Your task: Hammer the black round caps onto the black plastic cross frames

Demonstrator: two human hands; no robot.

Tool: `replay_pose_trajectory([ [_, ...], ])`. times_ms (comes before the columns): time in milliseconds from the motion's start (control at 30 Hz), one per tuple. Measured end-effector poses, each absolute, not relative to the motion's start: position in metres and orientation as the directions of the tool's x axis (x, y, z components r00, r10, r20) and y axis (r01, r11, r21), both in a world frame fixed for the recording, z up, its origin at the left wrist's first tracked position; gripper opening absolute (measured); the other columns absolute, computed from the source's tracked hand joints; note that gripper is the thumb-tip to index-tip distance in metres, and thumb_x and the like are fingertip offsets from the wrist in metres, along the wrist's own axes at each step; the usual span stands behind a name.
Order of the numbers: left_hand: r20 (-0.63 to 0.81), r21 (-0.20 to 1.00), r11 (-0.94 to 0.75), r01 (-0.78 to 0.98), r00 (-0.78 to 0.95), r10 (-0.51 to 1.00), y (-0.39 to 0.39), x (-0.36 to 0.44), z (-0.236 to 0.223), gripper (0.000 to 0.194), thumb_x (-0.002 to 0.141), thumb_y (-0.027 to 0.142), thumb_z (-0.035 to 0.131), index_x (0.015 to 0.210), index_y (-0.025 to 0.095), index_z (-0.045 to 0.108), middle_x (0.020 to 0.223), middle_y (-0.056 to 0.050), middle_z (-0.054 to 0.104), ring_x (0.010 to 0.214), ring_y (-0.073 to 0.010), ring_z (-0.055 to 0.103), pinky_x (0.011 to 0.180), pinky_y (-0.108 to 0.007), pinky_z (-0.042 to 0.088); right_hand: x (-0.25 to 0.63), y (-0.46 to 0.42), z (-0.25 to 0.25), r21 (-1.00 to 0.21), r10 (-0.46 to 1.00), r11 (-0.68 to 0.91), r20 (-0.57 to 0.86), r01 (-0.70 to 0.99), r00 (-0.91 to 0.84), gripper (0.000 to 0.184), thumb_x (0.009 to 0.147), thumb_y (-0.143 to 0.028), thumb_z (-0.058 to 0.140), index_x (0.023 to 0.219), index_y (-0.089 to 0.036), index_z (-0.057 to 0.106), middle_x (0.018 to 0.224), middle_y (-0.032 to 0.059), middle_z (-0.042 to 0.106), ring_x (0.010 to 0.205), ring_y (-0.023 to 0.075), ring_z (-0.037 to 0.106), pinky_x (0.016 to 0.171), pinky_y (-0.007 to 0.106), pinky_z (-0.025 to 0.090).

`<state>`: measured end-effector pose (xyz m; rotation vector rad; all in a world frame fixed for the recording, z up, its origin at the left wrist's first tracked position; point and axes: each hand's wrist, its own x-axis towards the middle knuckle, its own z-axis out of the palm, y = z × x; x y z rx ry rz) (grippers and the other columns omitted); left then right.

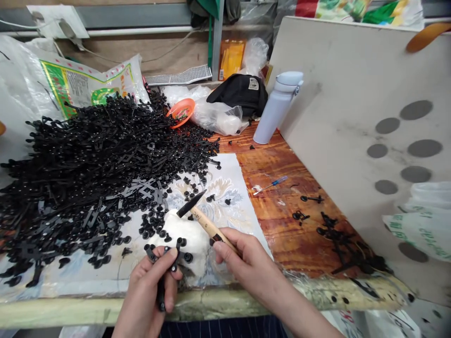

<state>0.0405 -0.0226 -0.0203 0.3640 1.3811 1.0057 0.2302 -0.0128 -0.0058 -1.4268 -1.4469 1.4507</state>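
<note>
My left hand (pixel 150 291) is closed on a few black plastic strips (pixel 168 259), pinched between thumb and fingers near the table's front edge. My right hand (pixel 243 260) grips the wooden handle of a small hammer (pixel 200 217). Its black head points up and to the left, raised over a white pad (pixel 186 234) scattered with small black caps. A big heap of black plastic strips (pixel 88 164) covers the left half of the table.
A white bottle (pixel 276 108), a black cap (pixel 241 91), an orange dish (pixel 181 111) and plastic bags stand at the back. A blue-handled screwdriver (pixel 271 184) lies on the wooden top. A pale board with grey holes (pixel 369 131) leans on the right, loose black pieces below it.
</note>
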Motion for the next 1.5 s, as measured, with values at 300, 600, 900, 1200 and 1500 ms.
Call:
replay_pose_trajectory([
  [300,-0.636,0.752,0.572,-0.329,-0.133,0.760,-0.021,0.043,-0.020,0.033,0.067,0.035,0.078,0.060,0.017,0.051,0.039,0.001,0.062,0.023,-0.0006,0.036,0.038,-0.012,0.029,0.235,-0.013,-0.009,-0.944,0.955,-0.180,-0.235,0.277,-0.179,0.023,0.090,-0.024,0.046,0.068,-0.019,0.050,0.059,-0.0047,0.043,0.055,0.0108,0.039,0.051,0.023,0.031],
  [600,-0.625,0.763,0.562,-0.318,-0.147,0.766,-0.023,0.044,-0.019,0.035,0.065,0.037,0.078,0.066,0.018,0.050,0.040,0.002,0.062,0.021,-0.0007,0.035,0.034,-0.012,0.020,0.246,-0.028,-0.001,-0.872,0.968,0.140,0.022,0.469,-0.249,0.042,0.097,-0.026,0.039,0.139,-0.029,0.043,0.090,0.0019,0.067,0.073,0.0150,0.062,0.067,0.027,0.049],
  [900,-0.627,0.745,0.559,-0.364,-0.097,0.773,-0.025,0.043,-0.023,0.031,0.070,0.038,0.074,0.069,0.018,0.051,0.046,0.002,0.065,0.019,-0.0005,0.036,0.032,-0.013,0.015,0.256,-0.038,0.012,-0.668,0.912,0.398,0.213,0.629,-0.351,0.052,0.095,-0.019,0.039,0.145,-0.032,0.035,0.118,0.0060,0.066,0.094,0.0205,0.068,0.072,0.028,0.058],
  [1200,-0.635,0.740,0.568,-0.361,-0.097,0.766,-0.024,0.044,-0.022,0.033,0.069,0.040,0.074,0.069,0.019,0.049,0.046,0.002,0.065,0.019,-0.0013,0.036,0.032,-0.015,0.016,0.247,-0.040,0.010,-0.630,0.918,0.369,0.130,0.683,-0.375,0.050,0.096,-0.020,0.037,0.145,-0.027,0.036,0.100,0.0075,0.072,0.076,0.0187,0.070,0.065,0.026,0.058],
  [1500,-0.638,0.744,0.573,-0.343,-0.109,0.762,-0.024,0.044,-0.021,0.033,0.068,0.041,0.074,0.067,0.019,0.050,0.046,0.001,0.064,0.019,-0.0026,0.036,0.029,-0.015,0.017,0.247,-0.040,0.004,-0.645,0.923,0.332,0.072,0.689,-0.378,0.052,0.094,-0.020,0.040,0.144,-0.029,0.038,0.101,0.0083,0.072,0.076,0.0203,0.070,0.067,0.029,0.058],
])
